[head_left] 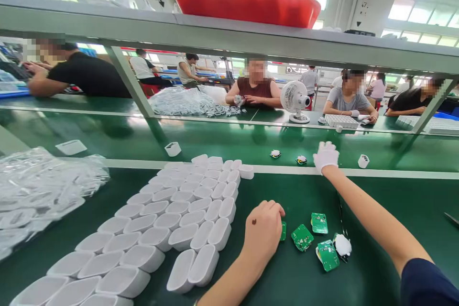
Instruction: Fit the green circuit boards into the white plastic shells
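Note:
My bare left hand (263, 224) is over the dark green table, its fingers curled and their tips out of sight. What it holds, if anything, is hidden. A green circuit board (283, 231) shows partly from behind its right edge; I cannot tell whether they touch. To the right lie several more boards (302, 237), one beside a white lumpy part (343, 245). My right hand (326, 157), in a white glove, reaches over the far green strip with fingers stretched out. Left of it, two small boards with white tops (301, 159) sit on that strip.
Rows of white oval housings (181, 208) cover the table's left middle. Clear plastic bags (43, 191) are heaped at far left. A white housing (363, 161) stands on the strip. Overhead, a shelf (229, 33) carries a red tray (244, 5). Co-workers sit opposite, near a white fan (294, 98).

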`<state>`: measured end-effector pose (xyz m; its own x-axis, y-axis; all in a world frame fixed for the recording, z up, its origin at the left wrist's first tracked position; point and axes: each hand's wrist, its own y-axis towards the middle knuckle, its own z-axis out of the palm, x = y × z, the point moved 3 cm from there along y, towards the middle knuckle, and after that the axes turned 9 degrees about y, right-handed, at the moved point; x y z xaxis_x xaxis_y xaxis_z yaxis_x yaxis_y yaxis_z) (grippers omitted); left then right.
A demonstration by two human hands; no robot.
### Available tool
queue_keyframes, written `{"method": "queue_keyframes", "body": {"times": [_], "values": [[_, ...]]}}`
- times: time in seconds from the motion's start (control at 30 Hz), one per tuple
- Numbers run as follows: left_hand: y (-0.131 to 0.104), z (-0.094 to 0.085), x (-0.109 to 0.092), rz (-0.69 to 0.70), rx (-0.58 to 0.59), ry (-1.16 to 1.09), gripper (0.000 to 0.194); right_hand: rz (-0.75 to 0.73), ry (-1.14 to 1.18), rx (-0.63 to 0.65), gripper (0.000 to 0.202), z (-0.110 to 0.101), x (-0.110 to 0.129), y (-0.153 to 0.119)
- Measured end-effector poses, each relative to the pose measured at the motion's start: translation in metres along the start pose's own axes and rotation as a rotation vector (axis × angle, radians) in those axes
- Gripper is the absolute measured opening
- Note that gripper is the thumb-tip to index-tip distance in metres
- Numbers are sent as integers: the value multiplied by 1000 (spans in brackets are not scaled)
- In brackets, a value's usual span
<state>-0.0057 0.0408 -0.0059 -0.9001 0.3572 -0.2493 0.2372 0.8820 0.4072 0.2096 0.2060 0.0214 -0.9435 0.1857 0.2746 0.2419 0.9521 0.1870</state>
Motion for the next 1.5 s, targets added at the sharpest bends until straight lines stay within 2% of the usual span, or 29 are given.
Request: {"method": "queue_keyframes", "body": {"times": [0.1, 0.23, 0.37, 0.5, 0.6, 0.73, 0.8, 0.87, 0.93, 1.13, 1.23, 1.3, 1.37, 1.43, 1.5], "values": [[-4, -2, -4, 33, -38, 29, 30, -53, 19, 80, 52, 36, 40, 7], [-9, -2, -6, 116, -170, 19, 26, -71, 36, 183, 37, 68, 91, 25], [-13, -1, -6, 185, -320, 10, 23, -175, 71, 242, 32, 81, 144, 33], [-14, -3, -7, 200, -362, 16, 21, -291, 82, 337, 33, 83, 177, 22], [-13, -6, -6, 191, -381, 13, 21, -335, 51, 497, 28, 70, 172, 14], [-13, -11, -8, 192, -409, -20, 21, -354, -15, 777, 27, 33, 136, 2], [-14, -12, -11, 214, -427, -45, 22, -361, -34, 849, 31, 15, 122, -8], [-15, -13, -14, 244, -443, -68, 22, -387, -33, 833, 30, 4, 120, -20], [-16, -13, -16, 273, -460, -85, 23, -437, -7, 753, 27, 4, 132, -32], [-15, -13, -12, 283, -496, -95, 24, -612, 112, 503, 30, 36, 192, -61], [-13, -17, -8, 240, -504, -88, 25, -647, 131, 448, 23, 39, 199, -67], [-10, -20, -5, 154, -512, -91, 23, -678, 154, 432, 16, 32, 189, -71], [-7, -19, 0, -23, -492, -101, 31, -729, 199, 425, 15, 20, 167, -78], [-3, -12, 7, -206, -410, -141, 53, -784, 248, 425, 19, 5, 136, -91], [0, 2, 10, -268, -261, -279, 68, -854, 324, 454, 22, -9, 102, -109]]}}
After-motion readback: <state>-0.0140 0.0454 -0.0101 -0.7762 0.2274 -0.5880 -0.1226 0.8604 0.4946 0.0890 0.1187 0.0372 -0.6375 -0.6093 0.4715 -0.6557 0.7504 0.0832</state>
